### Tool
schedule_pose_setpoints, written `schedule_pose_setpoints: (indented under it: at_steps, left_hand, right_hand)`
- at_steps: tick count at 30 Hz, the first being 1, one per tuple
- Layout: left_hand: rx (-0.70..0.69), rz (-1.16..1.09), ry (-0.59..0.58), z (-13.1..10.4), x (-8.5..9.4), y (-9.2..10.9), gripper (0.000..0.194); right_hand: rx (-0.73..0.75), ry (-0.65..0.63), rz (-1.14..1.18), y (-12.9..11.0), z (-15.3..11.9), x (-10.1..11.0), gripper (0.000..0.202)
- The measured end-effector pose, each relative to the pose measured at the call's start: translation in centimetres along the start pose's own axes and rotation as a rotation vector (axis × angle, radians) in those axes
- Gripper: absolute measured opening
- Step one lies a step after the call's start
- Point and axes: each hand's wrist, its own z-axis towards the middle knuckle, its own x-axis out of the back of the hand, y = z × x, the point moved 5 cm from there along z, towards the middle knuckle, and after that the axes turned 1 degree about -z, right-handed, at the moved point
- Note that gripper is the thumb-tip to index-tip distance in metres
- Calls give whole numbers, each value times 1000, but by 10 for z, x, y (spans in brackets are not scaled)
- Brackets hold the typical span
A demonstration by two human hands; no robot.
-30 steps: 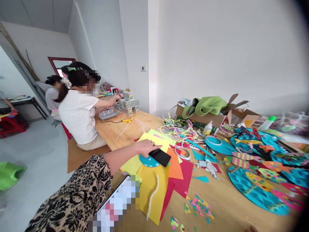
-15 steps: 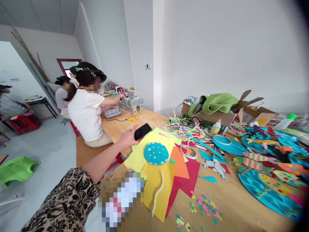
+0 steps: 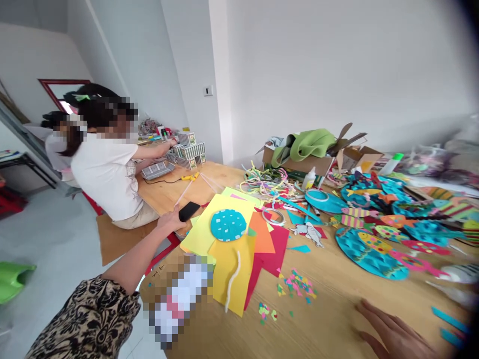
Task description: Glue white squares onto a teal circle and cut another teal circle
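Observation:
My left hand (image 3: 171, 221) is closed round a black phone (image 3: 189, 211) at the table's left edge, beside yellow sheets of paper (image 3: 234, 269). On those sheets lie a round teal disc (image 3: 228, 225) with pale spots and a white twisted strip (image 3: 232, 282). At the lower right my right hand (image 3: 391, 331) is over the wooden table with its fingers apart and nothing in them. Small coloured paper scraps (image 3: 297, 283) lie to its left. A large blue disc with paper fish (image 3: 368, 254) is beyond it.
A person in a white shirt (image 3: 107, 172) sits at the far left, touching a block structure (image 3: 190, 149). Along the wall stand cardboard boxes (image 3: 295, 164) with green cloth. A glue bottle (image 3: 309, 178) and tape ring (image 3: 273, 216) are mid-table. A green stool (image 3: 15, 280) stands on the floor.
The view has turned right, so things sit further left. My right hand has come into view at the lower right. My left hand still holds the phone, now lower beside the yellow paper.

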Motion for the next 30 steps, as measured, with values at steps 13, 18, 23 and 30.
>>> schedule_pose_setpoints:
  at_steps: [13,18,23,30]
  left_hand:
    - [-559,-113,181,-30,43,117,49]
    - [-887,-168,143,-42,34,249,29]
    - [-1061,-118,46,-40,7,330,29]
    - [-1125,-39,32,-39,-8,346,30]
  right_hand:
    - [60,-25,-172,-45,15,50,33]
    - [37,-78,-231,-54,19,56,33]
    - [-19,-93,-253,-64,20,65,33]
    - [1,-11,-261,-64,18,58,34]
